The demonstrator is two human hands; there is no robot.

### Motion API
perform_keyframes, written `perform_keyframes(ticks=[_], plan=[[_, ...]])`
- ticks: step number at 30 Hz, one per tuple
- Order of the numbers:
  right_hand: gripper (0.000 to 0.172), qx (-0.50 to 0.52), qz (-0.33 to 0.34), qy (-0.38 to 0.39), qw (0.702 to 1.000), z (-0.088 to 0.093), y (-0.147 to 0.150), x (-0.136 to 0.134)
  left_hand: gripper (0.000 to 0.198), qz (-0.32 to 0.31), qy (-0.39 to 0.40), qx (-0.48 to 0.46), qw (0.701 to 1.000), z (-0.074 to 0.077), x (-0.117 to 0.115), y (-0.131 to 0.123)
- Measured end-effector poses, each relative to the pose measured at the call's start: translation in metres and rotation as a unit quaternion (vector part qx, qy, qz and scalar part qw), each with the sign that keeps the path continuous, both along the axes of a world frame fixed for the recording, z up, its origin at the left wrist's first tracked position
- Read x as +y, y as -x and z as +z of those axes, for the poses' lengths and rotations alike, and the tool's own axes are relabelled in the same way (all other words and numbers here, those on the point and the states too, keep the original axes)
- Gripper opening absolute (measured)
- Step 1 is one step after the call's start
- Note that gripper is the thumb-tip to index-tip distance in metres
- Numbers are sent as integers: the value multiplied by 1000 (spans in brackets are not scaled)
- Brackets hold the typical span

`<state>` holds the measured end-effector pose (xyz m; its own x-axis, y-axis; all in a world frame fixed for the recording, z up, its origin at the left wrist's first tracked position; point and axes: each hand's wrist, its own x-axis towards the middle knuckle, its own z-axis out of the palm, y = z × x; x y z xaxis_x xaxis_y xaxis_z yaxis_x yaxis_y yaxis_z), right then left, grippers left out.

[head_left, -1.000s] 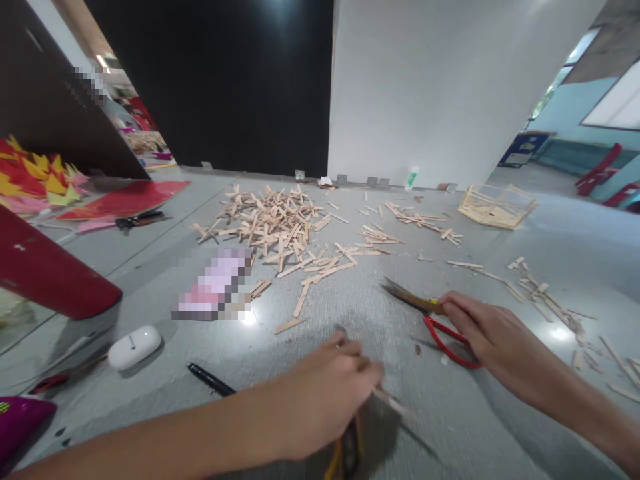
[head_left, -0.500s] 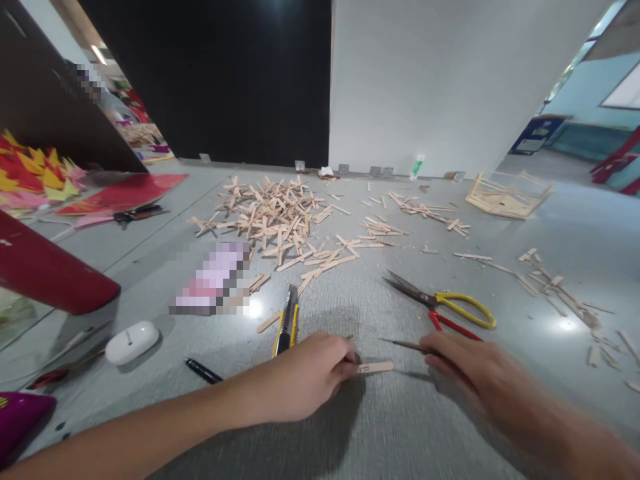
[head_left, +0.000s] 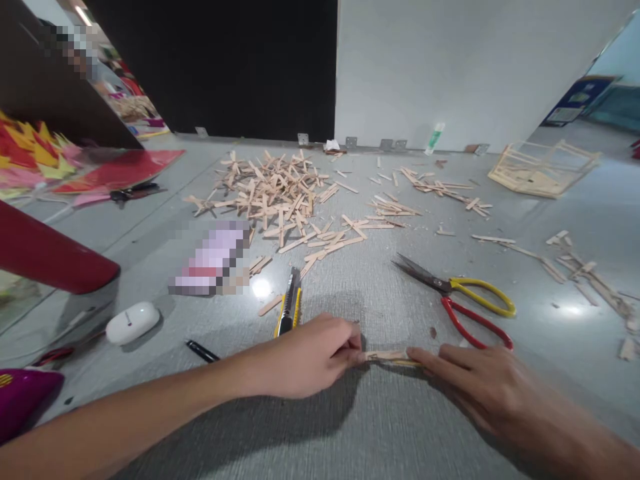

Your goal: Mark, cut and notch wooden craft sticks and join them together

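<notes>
My left hand (head_left: 325,353) pinches the left end of a flat wooden craft stick (head_left: 387,356) just above the grey table. At the stick's other end is my right hand (head_left: 475,377), its index fingertip touching the wood. Along the lower edge of the craft stick runs a thin, pointed wooden sliver (head_left: 409,363), closed in my right fingers; their grip on it is partly hidden. A yellow utility knife (head_left: 289,310) lies beside my left wrist. Scissors (head_left: 450,285) with one yellow and one red handle lie partly open beyond my right hand.
A heap of craft sticks (head_left: 280,193) spreads toward the back panels. A small stick frame (head_left: 543,170) stands at the back right, with split sticks (head_left: 593,273) nearer. Leftward are a blurred-out phone (head_left: 213,257), a white case (head_left: 133,323), a black pen (head_left: 201,351) and a red cylinder (head_left: 55,253).
My right hand has brought the thin sliver left against the craft stick, where both hands now meet. The view has shifted, so the red scissor handle shows more fully.
</notes>
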<state>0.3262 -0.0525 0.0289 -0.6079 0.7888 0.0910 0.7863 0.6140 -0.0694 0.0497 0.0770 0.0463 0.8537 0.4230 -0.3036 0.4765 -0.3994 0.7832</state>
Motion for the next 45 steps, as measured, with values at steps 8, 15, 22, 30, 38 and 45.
perform_keyframes(ticks=[8,15,22,30,38,45], plan=[[49,-27,5,-48,998,11,6,0,21,-16,-14,-5,1000,1,2,0],[50,-253,43,-177,950,28,37,-6,21,-26,-50,-18,998,-2,-2,-1],[20,-266,-36,-116,956,23,57,6,23,-14,-80,-11,997,-6,-7,1],[20,-230,24,-53,972,17,41,32,24,39,-103,30,993,-16,-21,3],[16,-290,61,48,954,38,49,51,29,66,-107,86,988,-20,-36,6],[17,-275,56,42,959,51,59,55,32,66,-120,116,984,-11,-40,1]])
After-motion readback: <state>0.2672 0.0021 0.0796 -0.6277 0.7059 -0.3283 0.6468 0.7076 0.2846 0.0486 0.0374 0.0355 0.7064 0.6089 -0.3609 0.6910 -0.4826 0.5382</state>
